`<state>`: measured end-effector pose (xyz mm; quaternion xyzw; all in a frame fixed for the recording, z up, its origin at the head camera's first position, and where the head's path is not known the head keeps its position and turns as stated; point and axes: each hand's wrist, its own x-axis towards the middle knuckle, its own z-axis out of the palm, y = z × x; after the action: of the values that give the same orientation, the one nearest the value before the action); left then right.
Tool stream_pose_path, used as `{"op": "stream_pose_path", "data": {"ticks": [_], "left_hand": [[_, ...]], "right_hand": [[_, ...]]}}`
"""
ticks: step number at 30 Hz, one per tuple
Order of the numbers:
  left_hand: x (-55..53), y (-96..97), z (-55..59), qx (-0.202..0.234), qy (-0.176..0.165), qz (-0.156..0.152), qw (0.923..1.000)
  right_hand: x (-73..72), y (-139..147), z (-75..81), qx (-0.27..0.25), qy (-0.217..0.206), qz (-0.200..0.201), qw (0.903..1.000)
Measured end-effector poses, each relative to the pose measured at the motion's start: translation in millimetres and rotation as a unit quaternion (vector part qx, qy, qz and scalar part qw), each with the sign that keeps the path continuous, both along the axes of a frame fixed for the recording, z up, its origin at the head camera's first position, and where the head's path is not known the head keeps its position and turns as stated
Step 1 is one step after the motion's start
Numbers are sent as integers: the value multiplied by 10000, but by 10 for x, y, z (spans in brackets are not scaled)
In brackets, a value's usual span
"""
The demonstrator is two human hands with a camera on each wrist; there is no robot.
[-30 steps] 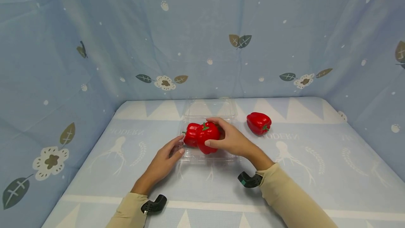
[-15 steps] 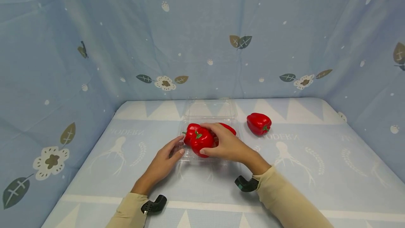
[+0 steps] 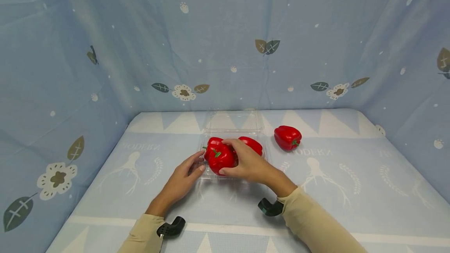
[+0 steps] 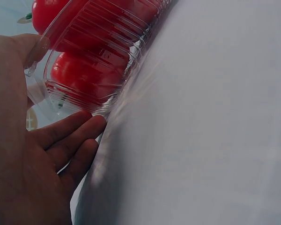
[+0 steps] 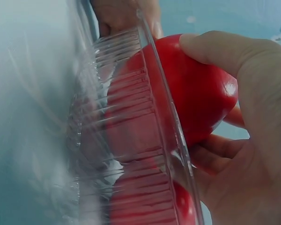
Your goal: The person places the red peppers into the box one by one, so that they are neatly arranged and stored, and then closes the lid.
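Note:
My right hand [image 3: 247, 163] grips a red bell pepper [image 3: 220, 159] with a green stem, thumb on its near side. This pepper is partly below the rim at the front left of a clear plastic clamshell box [image 5: 131, 136]. Behind it in the box lies a second red bell pepper [image 3: 213, 143], partly hidden, and at the right a third bell pepper [image 3: 251, 144]. At the box's left end is my left hand [image 3: 184, 177], its thumb at the rim and its extended fingers [image 4: 77, 136] against the ribbed wall.
The box's clear lid [image 3: 233, 120] stands folded back behind it. Another red bell pepper [image 3: 287, 137] lies on the patterned cloth to the right. Blue printed fabric [image 3: 225, 30] hangs around the back and sides of the table.
My right hand has moved left and slightly toward me with the bell pepper, lowering it into the front left of the box. The right-hand pepper has come into view. My left hand stays put.

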<state>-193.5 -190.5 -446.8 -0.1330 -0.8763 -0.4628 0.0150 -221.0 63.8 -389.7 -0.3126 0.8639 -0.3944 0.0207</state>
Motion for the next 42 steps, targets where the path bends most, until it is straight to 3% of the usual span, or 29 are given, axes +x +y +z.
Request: {"op": "stream_pose_path", "data": {"ticks": [7, 12, 21, 31, 42], "left_hand": [[3, -7, -12, 1, 22, -22, 10000], [3, -7, -9, 28, 18, -40, 10000], [-5, -3, -7, 3, 57, -55, 10000], [-9, -2, -13, -52, 42, -14, 10000], [-11, -17, -23, 2, 100, -122, 9999]], "right_hand": [[15, -27, -26, 250, 425, 31, 9988], [33, -55, -29, 509, 499, -99, 9974], [39, -88, -68, 578, 881, -161, 9943], [58, -59, -92, 670, 757, -148, 9948], [56, -92, -119, 698, 1003, -45, 9925]]}}
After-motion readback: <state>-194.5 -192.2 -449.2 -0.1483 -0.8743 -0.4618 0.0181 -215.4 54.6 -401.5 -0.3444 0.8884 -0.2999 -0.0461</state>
